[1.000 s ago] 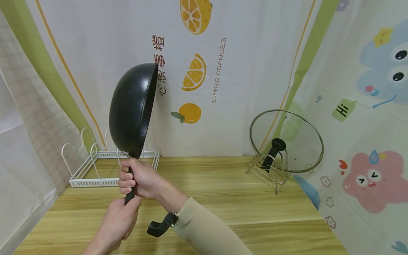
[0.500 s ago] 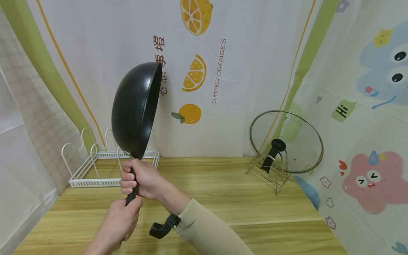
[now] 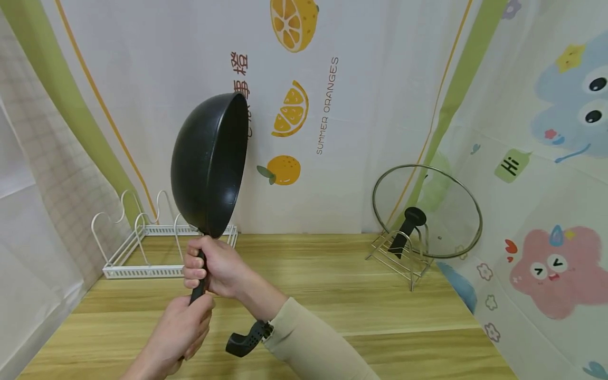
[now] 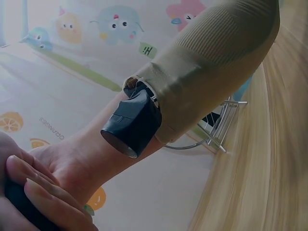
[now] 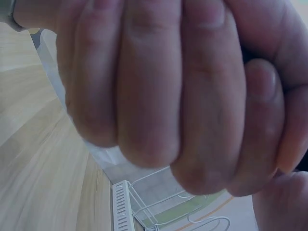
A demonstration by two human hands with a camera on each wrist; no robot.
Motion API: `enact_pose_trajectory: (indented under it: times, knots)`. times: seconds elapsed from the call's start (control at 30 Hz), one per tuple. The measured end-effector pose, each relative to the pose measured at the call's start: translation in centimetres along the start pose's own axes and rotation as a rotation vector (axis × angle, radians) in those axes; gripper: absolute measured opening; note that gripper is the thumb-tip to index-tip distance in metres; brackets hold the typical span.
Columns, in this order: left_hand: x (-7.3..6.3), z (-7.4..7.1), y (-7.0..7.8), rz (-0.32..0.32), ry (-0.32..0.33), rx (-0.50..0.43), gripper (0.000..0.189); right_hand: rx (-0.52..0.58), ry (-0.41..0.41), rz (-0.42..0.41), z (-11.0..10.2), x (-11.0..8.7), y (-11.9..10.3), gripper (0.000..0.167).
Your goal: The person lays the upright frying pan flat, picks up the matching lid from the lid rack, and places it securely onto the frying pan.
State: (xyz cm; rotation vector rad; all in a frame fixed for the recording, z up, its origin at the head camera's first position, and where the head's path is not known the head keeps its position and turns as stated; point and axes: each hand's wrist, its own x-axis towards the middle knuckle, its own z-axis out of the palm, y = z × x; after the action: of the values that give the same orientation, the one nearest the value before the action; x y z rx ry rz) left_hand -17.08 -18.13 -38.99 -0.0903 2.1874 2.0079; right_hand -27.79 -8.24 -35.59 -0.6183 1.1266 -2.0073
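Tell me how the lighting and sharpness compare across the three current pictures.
Head: light looks even, the pan showing a faint sheen; left wrist: dimmer, the sleeve partly in shade, the top left corner brightest; right wrist: also dim, the fingers large in the picture and rather soft, the rack smaller behind.

A deep, round black pan (image 3: 204, 174) with a faintly shiny outside is held off the table (image 3: 304, 269) by its black handle (image 3: 198, 291), almost upright, handle down, open side facing right, showing above the back edge, left of its middle.
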Motion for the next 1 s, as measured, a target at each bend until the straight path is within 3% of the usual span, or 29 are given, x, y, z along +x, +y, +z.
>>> enact_pose_trajectory:
  times: [0.5,0.8,1.0]
  knots:
    - [0.6,-1.2,0.1,0.016,-0.292,-0.1,0.051,0.04,-0.022,-0.02,-0.6,-0.3,-0.2,0.039]
    - [1.1,-1.5,0.1,0.072,-0.529,-0.286,0.046,0.054,-0.012,-0.021,-1.2,-0.5,-0.3,0.042]
    - [1.4,-1.3,0.3,0.095,-0.631,-0.355,0.045,0.071,0.004,-0.016,-1.6,-0.6,-0.4,0.043]
